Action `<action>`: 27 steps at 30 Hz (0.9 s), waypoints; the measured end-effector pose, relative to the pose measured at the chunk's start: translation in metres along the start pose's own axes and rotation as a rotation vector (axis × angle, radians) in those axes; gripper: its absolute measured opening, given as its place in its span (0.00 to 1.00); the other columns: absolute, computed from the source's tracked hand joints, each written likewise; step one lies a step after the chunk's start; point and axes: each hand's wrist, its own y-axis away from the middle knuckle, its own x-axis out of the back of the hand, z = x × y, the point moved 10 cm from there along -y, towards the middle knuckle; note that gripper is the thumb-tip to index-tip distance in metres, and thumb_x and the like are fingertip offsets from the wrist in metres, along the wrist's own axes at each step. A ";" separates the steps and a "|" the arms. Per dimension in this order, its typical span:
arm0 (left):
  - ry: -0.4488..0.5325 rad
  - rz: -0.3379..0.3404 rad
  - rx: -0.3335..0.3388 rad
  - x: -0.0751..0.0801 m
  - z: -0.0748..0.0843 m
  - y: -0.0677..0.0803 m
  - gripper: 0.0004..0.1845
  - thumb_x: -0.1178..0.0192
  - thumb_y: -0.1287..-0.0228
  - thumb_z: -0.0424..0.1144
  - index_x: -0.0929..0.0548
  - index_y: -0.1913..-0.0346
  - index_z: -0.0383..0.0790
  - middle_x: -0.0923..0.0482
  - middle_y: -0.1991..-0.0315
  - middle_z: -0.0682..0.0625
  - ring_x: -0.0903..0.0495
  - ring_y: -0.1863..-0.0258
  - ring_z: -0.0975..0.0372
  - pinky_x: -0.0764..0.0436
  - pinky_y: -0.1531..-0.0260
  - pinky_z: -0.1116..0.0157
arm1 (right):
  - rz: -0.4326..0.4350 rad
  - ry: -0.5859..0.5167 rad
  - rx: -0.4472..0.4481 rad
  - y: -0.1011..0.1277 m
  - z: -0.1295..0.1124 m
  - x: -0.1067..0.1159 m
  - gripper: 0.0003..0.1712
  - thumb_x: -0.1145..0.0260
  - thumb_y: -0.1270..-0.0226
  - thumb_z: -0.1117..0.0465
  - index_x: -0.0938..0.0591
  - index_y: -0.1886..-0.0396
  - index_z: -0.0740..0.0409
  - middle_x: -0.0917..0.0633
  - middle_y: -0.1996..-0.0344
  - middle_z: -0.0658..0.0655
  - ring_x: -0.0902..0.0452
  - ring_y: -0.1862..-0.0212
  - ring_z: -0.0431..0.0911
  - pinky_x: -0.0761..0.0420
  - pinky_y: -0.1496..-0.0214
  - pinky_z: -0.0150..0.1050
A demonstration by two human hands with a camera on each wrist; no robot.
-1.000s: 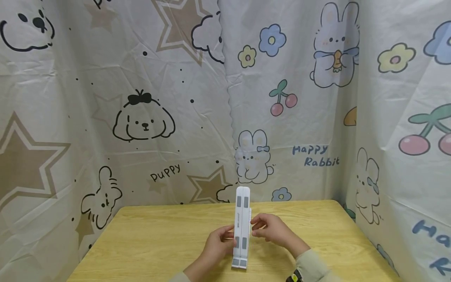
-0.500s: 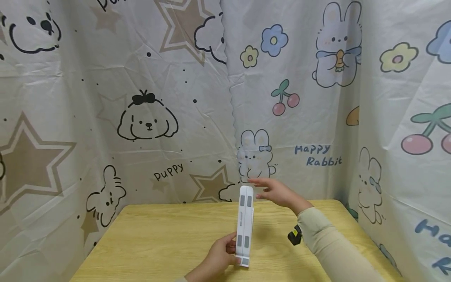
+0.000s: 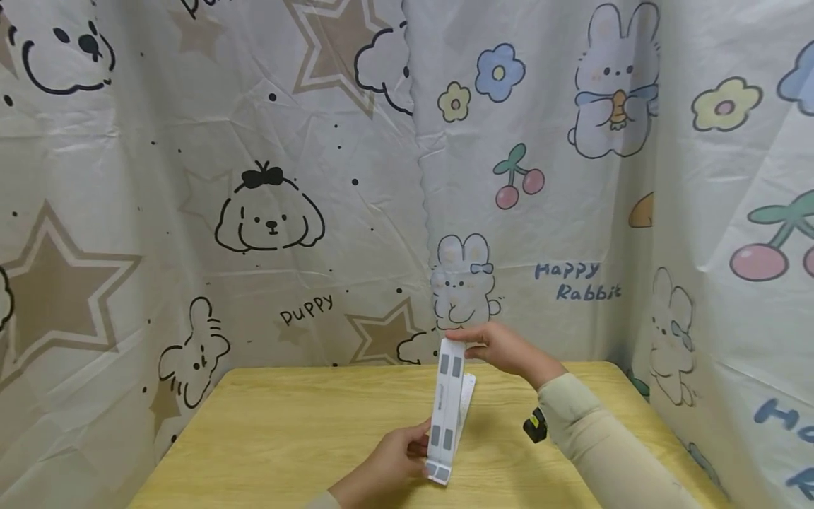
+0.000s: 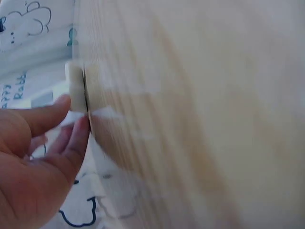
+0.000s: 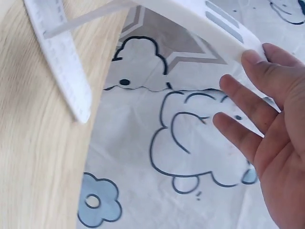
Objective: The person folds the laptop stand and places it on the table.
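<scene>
A white folding laptop stand (image 3: 443,410) with grey pads tilts up over the table, its lower end near the front. My left hand (image 3: 393,458) grips that lower end from the left; in the left wrist view, its thumb and fingers pinch the white end piece (image 4: 76,88) right at the tabletop. At the raised far end, my right hand (image 3: 505,350) pinches the tip between thumb and index finger, the other fingers spread, as the right wrist view shows. A second white bar (image 5: 64,67) of the stand lies along the table, joined to the raised part by a thin strut.
The wood-grain table (image 3: 305,424) ends at a back edge against a printed curtain (image 3: 356,212), which also hangs along both sides. A black and yellow device (image 3: 535,425) sits at my right wrist.
My right hand has risen from the stand's side to its top end and now pinches it. The stand has opened, with a lower bar showing behind; my left hand stays at the bottom.
</scene>
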 end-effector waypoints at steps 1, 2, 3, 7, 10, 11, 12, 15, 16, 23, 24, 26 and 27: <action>-0.003 -0.021 0.000 0.001 -0.001 -0.001 0.47 0.32 0.52 0.13 0.31 0.25 0.36 0.18 0.52 0.46 0.20 0.52 0.56 0.14 0.54 0.64 | 0.010 0.034 0.010 0.002 -0.002 0.002 0.27 0.30 0.32 0.68 0.18 0.35 0.45 0.17 0.38 0.55 0.15 0.52 0.46 0.16 0.59 0.36; -0.009 -0.041 -0.001 0.002 -0.001 -0.002 0.47 0.33 0.52 0.12 0.31 0.25 0.37 0.18 0.52 0.46 0.20 0.52 0.56 0.14 0.54 0.64 | 0.020 0.065 0.018 0.005 -0.004 0.005 0.27 0.28 0.34 0.66 0.17 0.36 0.45 0.15 0.40 0.54 0.16 0.57 0.44 0.19 0.63 0.35; -0.010 -0.062 -0.003 0.002 -0.001 -0.003 0.47 0.33 0.53 0.12 0.31 0.25 0.37 0.19 0.52 0.45 0.20 0.51 0.55 0.14 0.53 0.63 | 0.028 0.090 0.028 0.007 -0.005 0.007 0.27 0.27 0.35 0.66 0.17 0.36 0.46 0.14 0.41 0.54 0.16 0.59 0.42 0.20 0.65 0.34; -0.018 -0.133 0.011 0.003 -0.001 -0.007 0.47 0.33 0.53 0.11 0.29 0.26 0.39 0.18 0.51 0.45 0.20 0.51 0.55 0.14 0.50 0.60 | 0.050 0.150 0.055 0.019 -0.009 0.012 0.27 0.25 0.38 0.65 0.16 0.38 0.49 0.13 0.44 0.52 0.14 0.54 0.41 0.14 0.56 0.35; -0.024 -0.170 0.032 0.001 -0.002 -0.010 0.46 0.33 0.52 0.12 0.27 0.27 0.39 0.18 0.51 0.46 0.19 0.51 0.55 0.14 0.47 0.58 | 0.069 0.170 0.060 0.030 -0.010 0.016 0.26 0.25 0.39 0.66 0.15 0.39 0.51 0.12 0.46 0.52 0.14 0.51 0.42 0.13 0.51 0.37; -0.025 -0.176 0.036 0.000 -0.002 -0.011 0.45 0.33 0.52 0.12 0.26 0.28 0.39 0.18 0.51 0.46 0.19 0.51 0.55 0.14 0.47 0.58 | 0.075 0.179 0.057 0.033 -0.010 0.017 0.26 0.25 0.39 0.66 0.15 0.39 0.51 0.11 0.46 0.52 0.13 0.53 0.41 0.13 0.52 0.36; -0.019 -0.177 0.042 -0.001 -0.002 -0.012 0.44 0.34 0.52 0.12 0.25 0.29 0.38 0.18 0.51 0.46 0.19 0.51 0.55 0.14 0.47 0.58 | 0.082 0.191 0.057 0.036 -0.010 0.018 0.26 0.25 0.39 0.66 0.15 0.39 0.52 0.11 0.47 0.52 0.14 0.55 0.40 0.14 0.55 0.35; -0.030 -0.129 0.029 0.003 -0.002 -0.008 0.36 0.34 0.53 0.12 0.20 0.36 0.32 0.15 0.53 0.44 0.18 0.53 0.54 0.14 0.52 0.62 | 0.104 0.225 0.045 0.042 -0.008 0.017 0.27 0.25 0.37 0.64 0.16 0.38 0.50 0.11 0.47 0.52 0.16 0.60 0.36 0.18 0.61 0.32; -0.030 -0.103 0.028 0.004 -0.001 -0.006 0.32 0.34 0.52 0.13 0.18 0.39 0.30 0.15 0.54 0.43 0.17 0.54 0.53 0.14 0.53 0.64 | 0.110 0.231 0.039 0.043 -0.007 0.016 0.27 0.25 0.37 0.63 0.16 0.37 0.49 0.11 0.46 0.51 0.17 0.60 0.36 0.18 0.61 0.32; -0.048 0.013 0.092 -0.003 0.009 0.010 0.27 0.25 0.48 0.25 0.18 0.43 0.28 0.15 0.53 0.45 0.18 0.52 0.53 0.15 0.49 0.55 | 0.068 0.185 0.049 0.043 0.001 0.010 0.34 0.29 0.32 0.64 0.25 0.28 0.50 0.19 0.34 0.55 0.18 0.39 0.52 0.17 0.37 0.49; -0.056 0.012 0.103 -0.005 0.009 0.010 0.29 0.23 0.50 0.25 0.18 0.42 0.29 0.15 0.53 0.47 0.18 0.52 0.53 0.15 0.49 0.53 | 0.049 0.163 0.060 0.043 0.001 0.009 0.35 0.29 0.32 0.65 0.26 0.26 0.50 0.21 0.32 0.55 0.21 0.35 0.54 0.20 0.33 0.51; -0.090 0.013 0.101 -0.007 0.010 0.008 0.31 0.22 0.54 0.23 0.18 0.43 0.29 0.15 0.54 0.48 0.19 0.53 0.55 0.15 0.49 0.53 | 0.013 0.110 0.070 0.042 0.002 0.006 0.36 0.31 0.31 0.67 0.29 0.24 0.49 0.26 0.28 0.55 0.26 0.31 0.55 0.24 0.30 0.53; -0.107 0.016 0.096 -0.008 0.009 0.007 0.31 0.21 0.57 0.22 0.17 0.44 0.29 0.15 0.56 0.48 0.19 0.55 0.55 0.15 0.50 0.54 | -0.001 0.081 0.068 0.042 0.003 0.005 0.37 0.32 0.31 0.67 0.29 0.24 0.48 0.27 0.27 0.53 0.27 0.30 0.55 0.25 0.29 0.53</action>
